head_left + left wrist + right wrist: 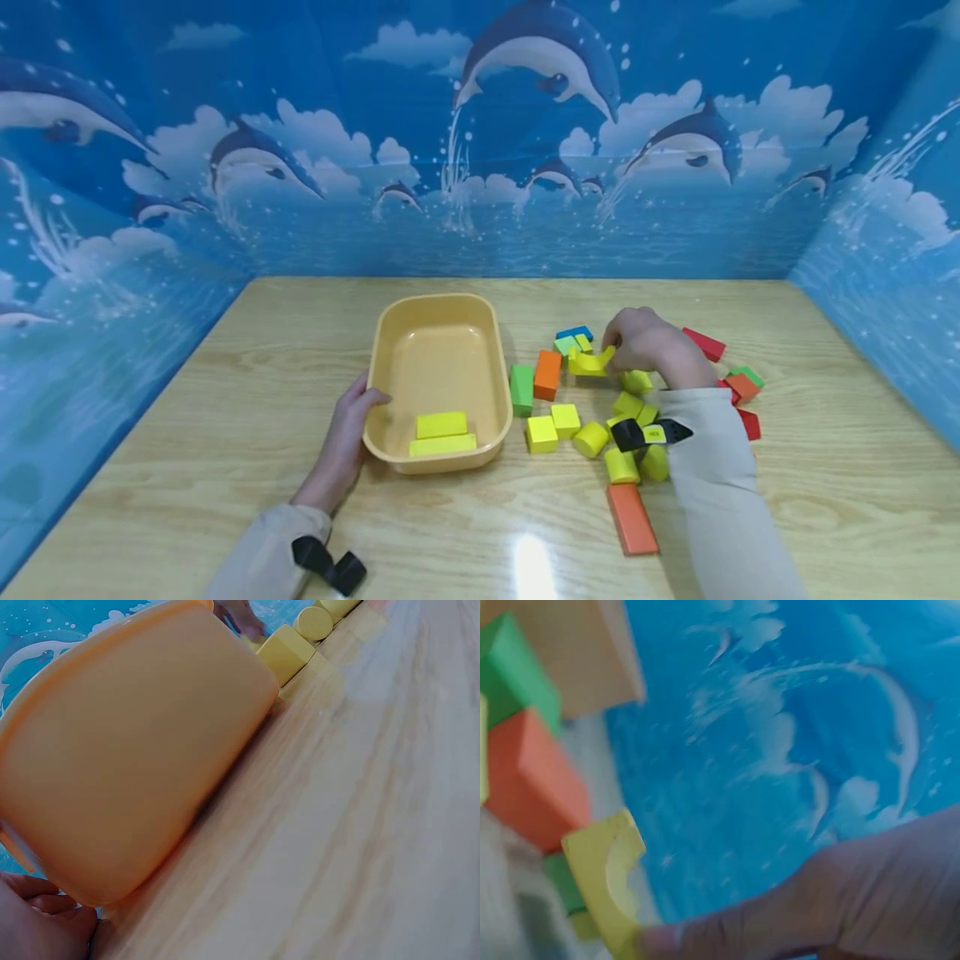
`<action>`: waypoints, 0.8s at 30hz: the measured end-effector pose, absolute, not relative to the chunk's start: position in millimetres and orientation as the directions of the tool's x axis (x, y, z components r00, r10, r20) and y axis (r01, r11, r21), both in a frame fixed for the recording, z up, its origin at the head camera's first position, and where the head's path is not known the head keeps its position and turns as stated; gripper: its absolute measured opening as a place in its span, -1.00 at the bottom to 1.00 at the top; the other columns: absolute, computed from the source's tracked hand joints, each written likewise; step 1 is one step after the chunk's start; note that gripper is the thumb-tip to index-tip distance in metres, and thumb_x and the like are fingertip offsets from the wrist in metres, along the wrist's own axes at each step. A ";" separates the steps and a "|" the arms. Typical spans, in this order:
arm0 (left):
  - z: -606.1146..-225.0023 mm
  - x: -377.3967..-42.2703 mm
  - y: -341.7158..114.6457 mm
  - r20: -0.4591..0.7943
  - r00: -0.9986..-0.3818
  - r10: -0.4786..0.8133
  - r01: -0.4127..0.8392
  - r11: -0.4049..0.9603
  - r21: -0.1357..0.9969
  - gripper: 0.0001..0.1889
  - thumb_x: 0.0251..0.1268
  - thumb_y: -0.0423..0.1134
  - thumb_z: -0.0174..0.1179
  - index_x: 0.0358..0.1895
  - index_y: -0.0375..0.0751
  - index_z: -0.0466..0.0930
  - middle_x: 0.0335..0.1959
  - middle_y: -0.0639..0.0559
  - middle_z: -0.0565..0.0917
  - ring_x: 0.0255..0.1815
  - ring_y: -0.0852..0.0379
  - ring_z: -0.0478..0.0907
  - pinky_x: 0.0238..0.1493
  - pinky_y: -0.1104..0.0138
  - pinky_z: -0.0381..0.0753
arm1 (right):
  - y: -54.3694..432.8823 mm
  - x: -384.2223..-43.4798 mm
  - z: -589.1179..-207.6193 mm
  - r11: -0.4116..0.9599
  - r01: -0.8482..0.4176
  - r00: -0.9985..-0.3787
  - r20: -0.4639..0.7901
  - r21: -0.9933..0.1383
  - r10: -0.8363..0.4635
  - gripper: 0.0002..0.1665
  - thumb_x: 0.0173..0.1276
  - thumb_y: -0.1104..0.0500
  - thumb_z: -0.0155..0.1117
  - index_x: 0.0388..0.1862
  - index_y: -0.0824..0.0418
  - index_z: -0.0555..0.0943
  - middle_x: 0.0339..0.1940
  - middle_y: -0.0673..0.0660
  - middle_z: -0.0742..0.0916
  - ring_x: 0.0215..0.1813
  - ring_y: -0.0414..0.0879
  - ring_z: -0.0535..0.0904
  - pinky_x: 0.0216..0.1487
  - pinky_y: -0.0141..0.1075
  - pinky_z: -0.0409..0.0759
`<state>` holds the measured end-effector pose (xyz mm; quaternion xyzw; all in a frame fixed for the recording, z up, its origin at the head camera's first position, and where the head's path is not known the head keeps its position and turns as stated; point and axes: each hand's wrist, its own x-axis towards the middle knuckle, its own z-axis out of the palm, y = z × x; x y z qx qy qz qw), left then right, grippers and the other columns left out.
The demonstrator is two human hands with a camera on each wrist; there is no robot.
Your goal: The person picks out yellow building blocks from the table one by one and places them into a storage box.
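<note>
My left hand (347, 425) grips the left rim of a tan plastic bin (442, 367), thumb over the edge. Two yellow rectangular blocks (441, 425) lie inside, along its near side. In the left wrist view the bin's outer wall (135, 757) fills much of the picture. To the right, my right hand (645, 346) pinches one end of a yellow arch block (590, 362), above the other blocks. The right wrist view shows the arch block (604, 877) at the thumb tip; the other fingers are mostly hidden there.
Beside the bin stand a green block (521, 390) and an orange block (547, 375). Several yellow cubes and cylinders (591, 439) lie nearer me, with a long orange block (632, 520) in front. Red blocks (703, 344) are scattered past the right arm. A dolphin-print backdrop (480, 225) encloses the table.
</note>
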<state>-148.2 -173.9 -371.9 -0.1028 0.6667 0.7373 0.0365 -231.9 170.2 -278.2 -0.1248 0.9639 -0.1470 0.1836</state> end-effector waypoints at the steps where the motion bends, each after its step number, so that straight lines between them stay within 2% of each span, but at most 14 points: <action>1: -371.7 -148.6 -173.5 -0.201 -0.976 -0.086 -0.191 -0.106 0.976 -0.31 0.22 -0.38 -0.14 0.50 -0.21 0.09 0.38 -0.31 0.29 0.23 -0.12 0.37 -0.08 0.45 0.53 | 169.2 -229.7 -274.0 0.911 -0.209 -0.897 -0.302 -0.355 -0.324 -0.61 0.20 0.25 0.38 0.01 0.37 0.64 -0.12 0.22 0.67 -0.11 0.06 0.53 -0.15 -0.15 0.58; 6: -372.1 -149.7 -173.2 -0.201 -0.976 -0.089 -0.191 -0.109 0.976 -0.31 0.21 -0.37 -0.13 0.50 -0.19 0.11 0.35 -0.31 0.34 0.14 -0.03 0.44 -0.09 0.43 0.55 | 141.9 -215.2 -260.3 0.816 -0.301 -0.868 -0.212 -0.493 -0.448 -0.58 0.23 0.24 0.36 0.09 0.28 0.63 -0.02 0.18 0.68 -0.11 -0.02 0.59 -0.15 -0.22 0.61; 9: -373.6 -150.0 -173.6 -0.202 -0.976 -0.084 -0.193 -0.109 0.975 -0.31 0.22 -0.36 -0.14 0.51 -0.17 0.10 0.35 -0.30 0.34 0.10 0.00 0.47 -0.09 0.42 0.55 | 112.4 -206.7 -263.2 0.759 -0.364 -0.842 -0.158 -0.539 -0.516 -0.59 0.24 0.27 0.36 0.09 0.26 0.63 -0.02 0.16 0.68 -0.15 -0.06 0.62 -0.16 -0.27 0.62; 16: -374.4 -148.6 -174.5 -0.218 -0.971 -0.094 -0.207 -0.119 0.971 -0.31 0.22 -0.37 -0.15 0.51 -0.17 0.10 0.34 -0.32 0.35 0.06 0.05 0.50 -0.11 0.41 0.56 | 48.7 -199.9 -292.9 0.678 -0.549 -0.771 -0.015 -0.489 -0.636 -0.63 0.23 0.29 0.36 0.03 0.36 0.64 -0.13 0.18 0.71 -0.23 -0.12 0.61 -0.18 -0.33 0.60; 24: -372.5 -149.4 -172.4 -0.227 -0.970 -0.087 -0.213 -0.151 0.965 -0.30 0.22 -0.39 -0.16 0.52 -0.15 0.08 0.36 -0.32 0.31 0.18 -0.06 0.39 -0.09 0.42 0.54 | 32.2 -199.9 -314.7 0.679 -0.556 -0.768 -0.015 -0.479 -0.640 -0.68 0.25 0.36 0.28 0.00 0.38 0.65 -0.11 0.22 0.72 -0.14 -0.05 0.59 -0.10 -0.25 0.60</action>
